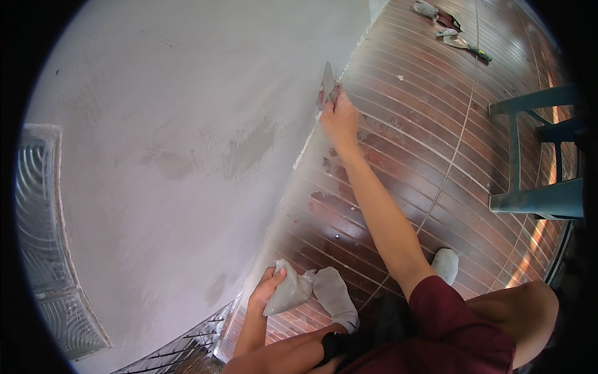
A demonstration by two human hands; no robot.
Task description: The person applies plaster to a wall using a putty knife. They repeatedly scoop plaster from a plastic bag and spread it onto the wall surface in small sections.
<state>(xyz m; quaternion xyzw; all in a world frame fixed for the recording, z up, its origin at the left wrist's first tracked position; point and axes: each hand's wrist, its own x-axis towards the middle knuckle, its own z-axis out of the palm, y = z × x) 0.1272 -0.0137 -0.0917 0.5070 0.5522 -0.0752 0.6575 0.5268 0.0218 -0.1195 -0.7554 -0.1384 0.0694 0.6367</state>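
Note:
My right hand (340,126) is closed on a putty knife (327,85), its metal blade pointing away from me. The blade lies close to the lower edge of the grey-white wall (156,93), where it meets the floor; whether it touches cannot be told. Nearer to me, my left hand (266,288) grips a clear plastic bag (291,293) filled with a pale grey paste or powder. Beside that bag is my sock-covered foot (335,294). Darker damp-looking patches mark the wall between my two hands.
Grooved red-brown tiles (398,181) cover the floor, dusted white along the wall. A blue-green plastic stool (514,149) stands at the right. Another scraper (464,43) lies at the far right beside a dusty tool (436,12). Glass blocks (40,212) are set in the wall at left.

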